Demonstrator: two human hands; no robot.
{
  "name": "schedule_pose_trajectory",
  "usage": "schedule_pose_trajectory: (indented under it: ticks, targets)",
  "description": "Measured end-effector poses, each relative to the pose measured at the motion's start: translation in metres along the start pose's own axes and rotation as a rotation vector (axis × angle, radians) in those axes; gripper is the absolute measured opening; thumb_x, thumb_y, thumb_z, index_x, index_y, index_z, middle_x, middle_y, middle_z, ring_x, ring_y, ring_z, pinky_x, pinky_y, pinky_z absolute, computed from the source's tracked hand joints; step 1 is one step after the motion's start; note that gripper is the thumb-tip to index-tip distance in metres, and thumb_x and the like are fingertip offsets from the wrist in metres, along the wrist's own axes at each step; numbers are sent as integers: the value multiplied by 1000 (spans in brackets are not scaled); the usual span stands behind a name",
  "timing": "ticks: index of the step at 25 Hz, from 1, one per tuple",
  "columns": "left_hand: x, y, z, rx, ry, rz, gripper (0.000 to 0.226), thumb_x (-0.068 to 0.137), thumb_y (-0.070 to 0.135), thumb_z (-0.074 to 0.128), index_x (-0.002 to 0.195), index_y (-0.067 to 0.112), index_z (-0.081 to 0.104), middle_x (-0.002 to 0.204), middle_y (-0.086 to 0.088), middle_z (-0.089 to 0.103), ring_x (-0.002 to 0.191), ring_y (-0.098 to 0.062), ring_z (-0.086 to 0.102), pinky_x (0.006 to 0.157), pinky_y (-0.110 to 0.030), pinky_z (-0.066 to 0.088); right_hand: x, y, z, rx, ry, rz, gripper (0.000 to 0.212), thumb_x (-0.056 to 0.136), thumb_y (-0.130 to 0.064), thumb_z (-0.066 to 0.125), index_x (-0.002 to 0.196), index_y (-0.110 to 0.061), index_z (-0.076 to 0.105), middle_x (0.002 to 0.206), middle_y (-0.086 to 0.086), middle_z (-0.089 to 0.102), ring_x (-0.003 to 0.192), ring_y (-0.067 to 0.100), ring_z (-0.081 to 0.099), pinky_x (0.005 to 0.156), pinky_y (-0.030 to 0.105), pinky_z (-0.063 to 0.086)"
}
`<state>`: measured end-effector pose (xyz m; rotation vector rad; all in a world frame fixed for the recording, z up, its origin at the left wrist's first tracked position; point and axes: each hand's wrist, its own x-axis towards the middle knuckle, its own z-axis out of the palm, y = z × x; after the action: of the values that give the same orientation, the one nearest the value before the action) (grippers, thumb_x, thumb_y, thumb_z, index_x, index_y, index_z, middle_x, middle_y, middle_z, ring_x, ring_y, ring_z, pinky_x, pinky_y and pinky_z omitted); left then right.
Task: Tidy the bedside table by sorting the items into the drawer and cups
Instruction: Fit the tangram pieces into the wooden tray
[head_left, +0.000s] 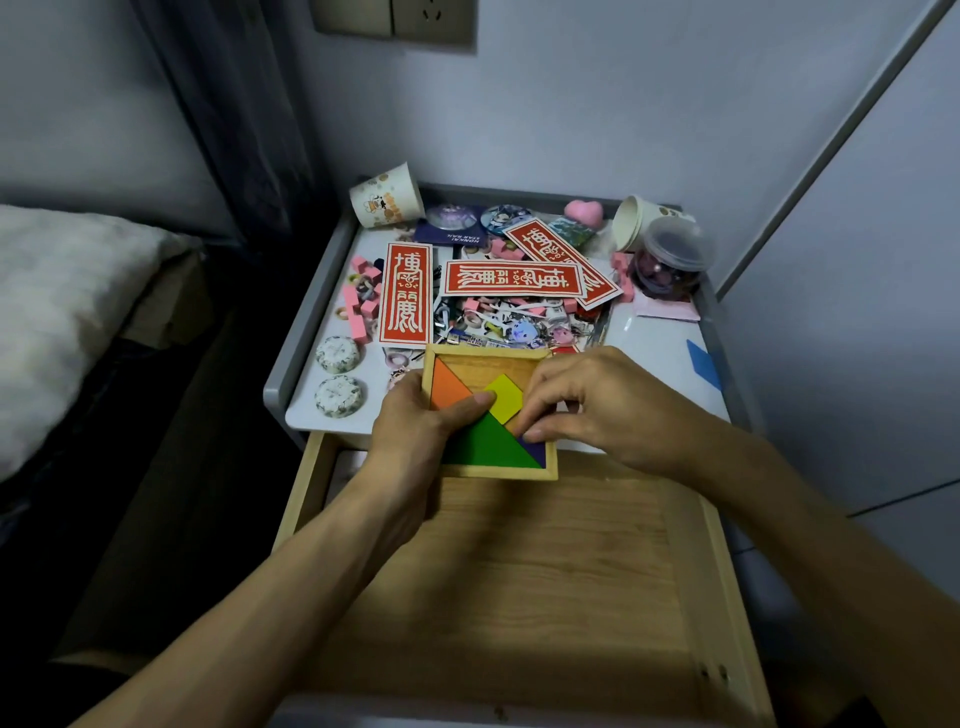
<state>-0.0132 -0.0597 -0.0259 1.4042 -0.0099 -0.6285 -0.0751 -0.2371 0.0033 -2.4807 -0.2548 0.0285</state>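
Head view: the left hand (415, 421) grips the left rim of the wooden puzzle tray (488, 352), thumb lying across its orange and green pieces. The right hand (587, 400) curls over the tray's right side, fingertips by the dark blue piece (536, 451); whether it pinches anything I cannot tell. Under the tray lies the open drawer (519, 571). Behind the tray the counter (660, 353) carries red paper strips (405, 293), with two paper cups (387, 200) farther back. Right of the tray lies a loose blue piece (704, 364).
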Motion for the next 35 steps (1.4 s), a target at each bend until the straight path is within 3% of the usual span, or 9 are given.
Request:
schedule_pose_trajectory:
  ticks: [6, 12, 15, 18, 21, 24, 31, 33, 35]
  targets:
    - [-3, 6, 1, 46, -71, 40, 35, 84, 3, 71, 117, 7, 60, 104, -8, 74, 91, -21, 73, 76, -29, 60, 3, 3, 4, -108, 167, 66, 31, 86, -17, 70, 117, -22, 66, 103, -8, 51, 98, 6, 47, 82, 17, 38]
    - [-2, 4, -4, 71, -54, 22, 34, 84, 3, 71, 116, 6, 60, 99, -6, 75, 85, -20, 74, 62, -22, 57, 2, 2, 10, -98, 99, 72, 24, 83, -17, 73, 107, -20, 69, 100, -6, 58, 95, 6, 48, 79, 16, 37]
    - [-1, 6, -3, 85, -22, 16, 30, 84, 8, 73, 111, 9, 61, 91, -1, 75, 73, -10, 73, 53, -16, 53, -2, 1, -2, -33, 199, 94, 26, 86, -13, 70, 111, -20, 69, 101, -7, 60, 91, -1, 52, 77, 10, 40]
    - [0, 9, -3, 80, 11, 16, 30, 84, 10, 74, 111, 9, 62, 92, -2, 76, 71, -10, 73, 49, -16, 51, -18, 25, -33, -52, 340, 344, 20, 85, -9, 70, 103, -19, 70, 99, -4, 65, 82, -4, 55, 65, 6, 40]
    - [-1, 8, -3, 84, 17, 1, 31, 84, 10, 73, 113, 9, 61, 93, -3, 75, 67, -8, 72, 45, -15, 49, -38, 58, -48, -224, 179, 580, 23, 80, -17, 78, 102, -21, 71, 104, 1, 67, 77, 1, 54, 63, 13, 39]
    - [-3, 7, -2, 94, 17, -4, 27, 84, 11, 74, 108, 11, 62, 92, -4, 75, 64, -7, 71, 43, -14, 47, -38, 66, -30, -261, -1, 494, 30, 76, -22, 81, 104, -23, 71, 103, -5, 61, 80, 7, 56, 69, 22, 48]
    - [1, 1, -1, 91, -12, 1, 34, 82, 11, 75, 114, 10, 63, 98, -4, 76, 84, -18, 74, 64, -22, 58, -22, 76, -10, -199, -35, 426, 12, 77, -15, 80, 81, -18, 69, 86, -5, 62, 81, 13, 61, 65, 27, 54]
    - [2, 2, 0, 87, -11, -3, 34, 81, 12, 75, 113, 10, 63, 98, -3, 76, 84, -18, 74, 65, -23, 57, -22, 79, -17, -173, 63, 474, 9, 79, -17, 78, 83, -20, 70, 85, -5, 65, 81, 11, 62, 67, 25, 52]
    - [2, 3, 0, 81, -15, -6, 34, 82, 12, 75, 113, 11, 63, 98, -3, 76, 83, -17, 74, 65, -22, 58, -27, 90, -31, -204, 337, 580, 11, 82, -20, 76, 92, -19, 72, 87, -2, 68, 81, 12, 63, 72, 24, 48]
